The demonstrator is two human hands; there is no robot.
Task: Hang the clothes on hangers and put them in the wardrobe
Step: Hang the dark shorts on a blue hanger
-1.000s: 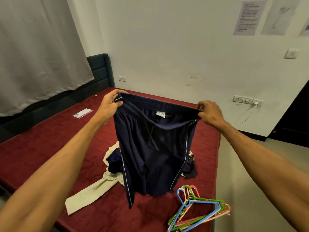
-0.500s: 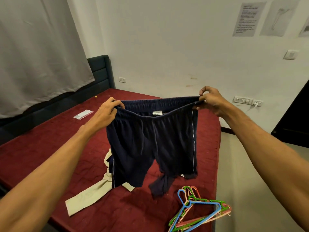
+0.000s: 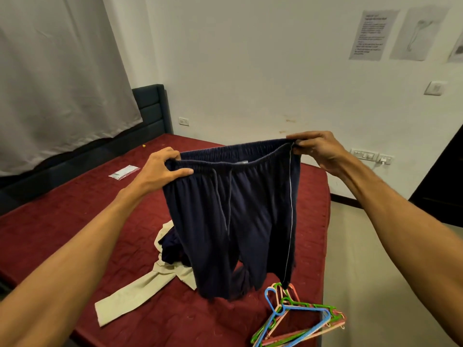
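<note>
hanging navy shorts (image 3: 233,209) | white side stripe | drawstring loose | waistband stretched

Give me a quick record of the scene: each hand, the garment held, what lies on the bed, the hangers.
navy shorts: held up spread above the bed, drawstring dangling
left hand: grips the left end of the waistband
right hand: pinches the right end of the waistband
on bed: beige garment with a dark garment bunched on it
hangers: coloured pile on the bed's near right corner, untouched
wardrobe: not in view
</note>
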